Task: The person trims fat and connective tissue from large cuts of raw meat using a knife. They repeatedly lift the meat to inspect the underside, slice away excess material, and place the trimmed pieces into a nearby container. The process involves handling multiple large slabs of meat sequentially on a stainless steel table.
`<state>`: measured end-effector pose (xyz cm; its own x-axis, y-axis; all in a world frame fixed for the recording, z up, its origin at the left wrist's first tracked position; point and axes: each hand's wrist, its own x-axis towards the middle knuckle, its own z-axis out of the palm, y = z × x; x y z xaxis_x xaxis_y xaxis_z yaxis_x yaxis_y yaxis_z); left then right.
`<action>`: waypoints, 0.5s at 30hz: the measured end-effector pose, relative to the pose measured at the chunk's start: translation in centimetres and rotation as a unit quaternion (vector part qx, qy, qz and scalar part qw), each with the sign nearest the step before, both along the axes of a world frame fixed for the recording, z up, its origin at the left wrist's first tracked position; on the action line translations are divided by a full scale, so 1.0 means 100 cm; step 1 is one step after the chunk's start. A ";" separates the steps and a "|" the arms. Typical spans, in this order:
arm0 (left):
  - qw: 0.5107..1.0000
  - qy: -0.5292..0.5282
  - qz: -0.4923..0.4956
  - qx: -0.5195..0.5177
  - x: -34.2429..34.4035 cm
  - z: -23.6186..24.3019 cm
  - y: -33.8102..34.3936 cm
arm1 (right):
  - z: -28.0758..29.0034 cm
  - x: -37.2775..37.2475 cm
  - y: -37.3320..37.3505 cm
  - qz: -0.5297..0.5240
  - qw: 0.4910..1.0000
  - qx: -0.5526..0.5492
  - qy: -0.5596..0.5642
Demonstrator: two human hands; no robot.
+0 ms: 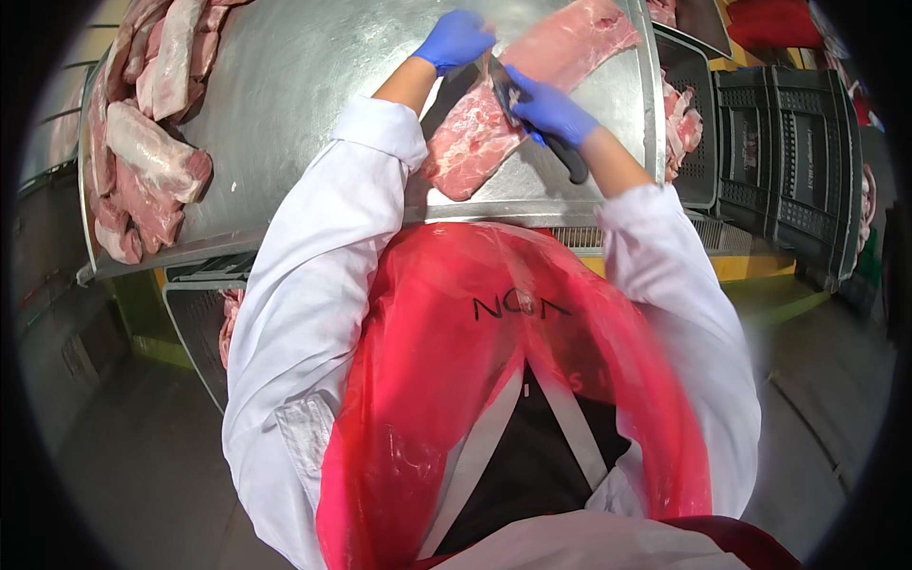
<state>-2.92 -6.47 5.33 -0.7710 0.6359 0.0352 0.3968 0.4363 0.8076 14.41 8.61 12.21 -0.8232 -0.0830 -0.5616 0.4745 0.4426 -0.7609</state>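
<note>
Head view, metal table (pixel 294 114), grey floor (pixel 817 408), right fingers (pixel 525 85) gripping knife (pixel 503 92), hold of left fingers (pixel 478 40) unclear

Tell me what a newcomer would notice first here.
Probably the glossy red apron, filling the lower middle. Next, at the top, the blue-gloved right hand grips a knife over a long slab of meat, the left hand close by. A heap of meat lies at the left of the metal table.

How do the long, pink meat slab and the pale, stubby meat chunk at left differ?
The slab is longer than the chunk. The slab is mostly pink; the chunk, mostly whitish. The slab lies under the black-handled knife; the chunk rests among other meat pieces. Both are raw meat.
</note>
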 end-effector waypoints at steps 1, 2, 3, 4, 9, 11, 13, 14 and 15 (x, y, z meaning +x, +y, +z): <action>1.000 0.003 -0.022 -0.004 0.000 0.005 0.000 | -0.005 -0.007 -0.001 -0.003 1.000 -0.021 -0.009; 1.000 -0.024 -0.014 -0.007 0.000 0.009 -0.001 | -0.006 0.005 0.004 0.013 1.000 -0.021 -0.018; 0.999 -0.053 0.005 -0.014 0.000 0.010 -0.012 | 0.006 0.023 0.003 0.039 0.998 -0.026 -0.029; 0.996 -0.080 0.025 -0.020 -0.001 0.012 -0.022 | 0.017 0.038 0.003 0.067 0.997 -0.031 -0.039; 0.994 -0.090 0.047 0.046 -0.004 0.039 -0.046 | 0.034 0.054 -0.016 0.071 0.993 -0.023 -0.088; 0.994 -0.077 0.064 0.033 -0.004 0.080 -0.048 | 0.004 0.028 -0.021 0.052 0.998 0.000 -0.045; 0.991 -0.074 0.111 0.016 0.019 0.140 -0.066 | 0.014 0.043 -0.026 0.111 0.992 0.005 -0.063; 0.988 -0.070 0.141 0.008 0.027 0.158 -0.076 | 0.026 0.054 -0.027 0.146 0.987 0.008 -0.069; 0.982 -0.083 0.133 0.108 0.030 0.160 -0.093 | 0.040 0.073 -0.024 0.150 0.977 -0.023 -0.151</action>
<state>0.13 -15.72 21.28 -0.9156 0.4020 0.0070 0.1469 0.3182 0.9366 21.75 6.22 16.22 -0.5550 -0.3252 -0.7656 0.5350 0.5652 -0.6279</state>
